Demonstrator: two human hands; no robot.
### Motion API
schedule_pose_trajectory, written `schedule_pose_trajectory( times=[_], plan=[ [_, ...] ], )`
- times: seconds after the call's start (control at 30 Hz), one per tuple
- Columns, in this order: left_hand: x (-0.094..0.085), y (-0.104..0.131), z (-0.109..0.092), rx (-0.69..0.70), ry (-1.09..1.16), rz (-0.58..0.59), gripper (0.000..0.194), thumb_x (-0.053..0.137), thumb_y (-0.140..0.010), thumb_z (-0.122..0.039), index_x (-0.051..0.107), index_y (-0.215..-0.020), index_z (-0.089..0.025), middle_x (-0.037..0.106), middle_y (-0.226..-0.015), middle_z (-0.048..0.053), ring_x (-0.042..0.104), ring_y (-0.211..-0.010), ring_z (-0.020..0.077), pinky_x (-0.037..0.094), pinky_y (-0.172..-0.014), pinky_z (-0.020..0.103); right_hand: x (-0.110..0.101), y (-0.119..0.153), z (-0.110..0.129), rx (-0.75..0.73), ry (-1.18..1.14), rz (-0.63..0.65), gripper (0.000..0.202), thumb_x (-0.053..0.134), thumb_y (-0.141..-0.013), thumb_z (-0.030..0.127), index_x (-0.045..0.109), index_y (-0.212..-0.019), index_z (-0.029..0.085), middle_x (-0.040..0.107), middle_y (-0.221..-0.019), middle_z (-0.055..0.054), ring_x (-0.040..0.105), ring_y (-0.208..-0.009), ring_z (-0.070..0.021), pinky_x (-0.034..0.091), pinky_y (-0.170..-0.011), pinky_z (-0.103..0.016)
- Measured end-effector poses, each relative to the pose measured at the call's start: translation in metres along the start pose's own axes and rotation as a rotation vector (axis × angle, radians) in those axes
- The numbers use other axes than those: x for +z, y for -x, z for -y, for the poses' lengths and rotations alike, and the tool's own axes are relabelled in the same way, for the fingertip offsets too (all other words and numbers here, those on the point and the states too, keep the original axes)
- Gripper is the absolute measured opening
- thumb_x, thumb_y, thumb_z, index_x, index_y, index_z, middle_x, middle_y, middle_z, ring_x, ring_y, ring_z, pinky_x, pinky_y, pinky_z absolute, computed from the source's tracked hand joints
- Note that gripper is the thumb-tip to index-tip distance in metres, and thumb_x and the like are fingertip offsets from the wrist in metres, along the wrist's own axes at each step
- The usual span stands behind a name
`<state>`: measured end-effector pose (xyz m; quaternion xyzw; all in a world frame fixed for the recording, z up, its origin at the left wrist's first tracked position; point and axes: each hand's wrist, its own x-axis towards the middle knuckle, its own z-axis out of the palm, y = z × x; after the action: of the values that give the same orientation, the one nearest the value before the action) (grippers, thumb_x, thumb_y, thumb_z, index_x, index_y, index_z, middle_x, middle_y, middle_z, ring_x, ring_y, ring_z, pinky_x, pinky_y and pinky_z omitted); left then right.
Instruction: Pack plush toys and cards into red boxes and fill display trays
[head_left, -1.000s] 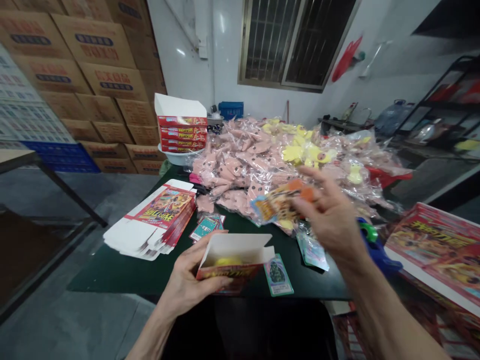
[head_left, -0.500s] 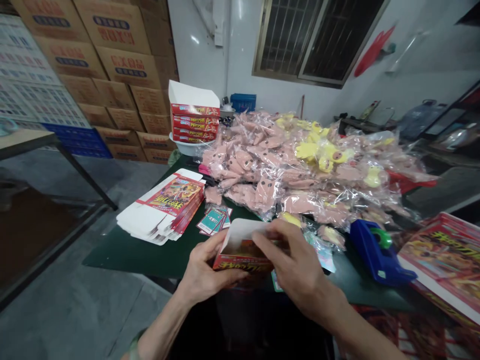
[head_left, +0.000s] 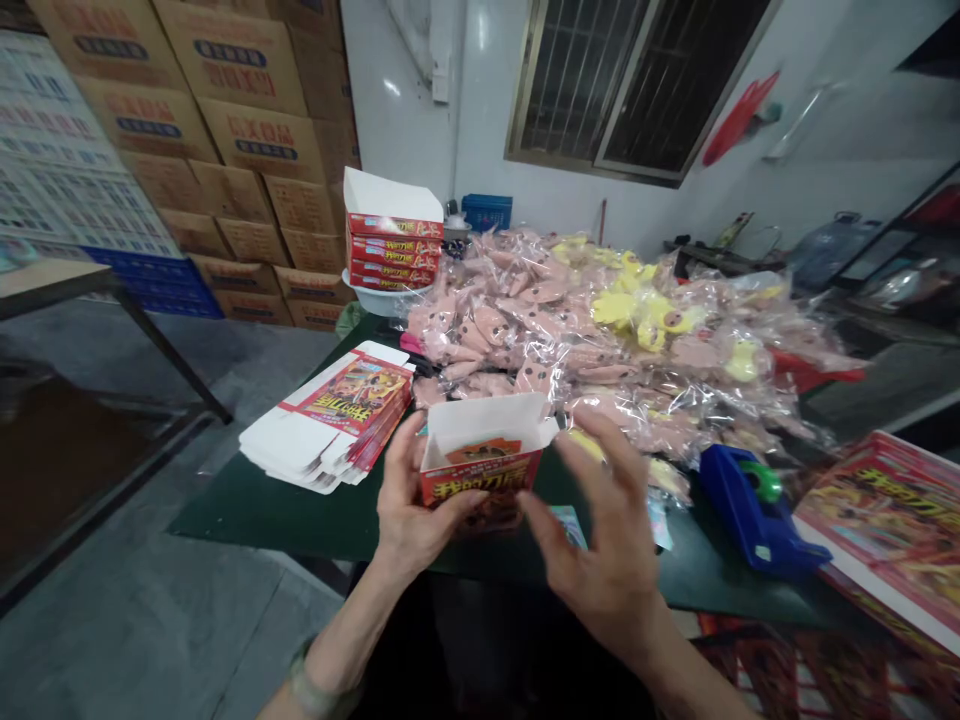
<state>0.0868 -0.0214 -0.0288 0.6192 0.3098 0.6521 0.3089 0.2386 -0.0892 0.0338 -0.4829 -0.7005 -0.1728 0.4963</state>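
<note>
A small red printed carton stands over the table's near edge, its white flap raised and orange printed contents showing inside. My left hand grips its left side, thumb across the front. At the carton's right side is my right hand, fingers spread, with its thumb near the front corner; whether the thumb touches is hard to tell. Below that hand lies a bluish card. Left of the carton sits a pile of flattened red-and-white cartons.
Pink and yellow plush toys in clear bags are heaped across the green table. A blue tape dispenser and large red printed boxes stand right. Filled red boxes are stacked in a white basin behind.
My right hand has drawn back from the carton's opening to its right, its fingers spreading. The carton now stands more upright with its inside in view, and my left hand keeps its grip.
</note>
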Motion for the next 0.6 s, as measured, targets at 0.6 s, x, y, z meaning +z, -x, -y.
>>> schedule_pose_trajectory(
  times=[0.6],
  plan=[
    [-0.017, -0.010, -0.003, -0.168, 0.260, -0.053, 0.010, 0.064, -0.079, -0.025, 0.068, -0.087, -0.020, 0.069, -0.093, 0.006, 0.065, -0.086, 0.0170, 0.052, -0.077, 0.027, 0.044, 0.031, -0.033, 0.189, -0.430, 0.085, 0.028, 0.049, -0.087, 0.011, 0.058, -0.109, 0.026, 0.047, -0.110, -0.006, 0.052, -0.101, -0.0169, 0.046, -0.085, -0.033]
  ],
)
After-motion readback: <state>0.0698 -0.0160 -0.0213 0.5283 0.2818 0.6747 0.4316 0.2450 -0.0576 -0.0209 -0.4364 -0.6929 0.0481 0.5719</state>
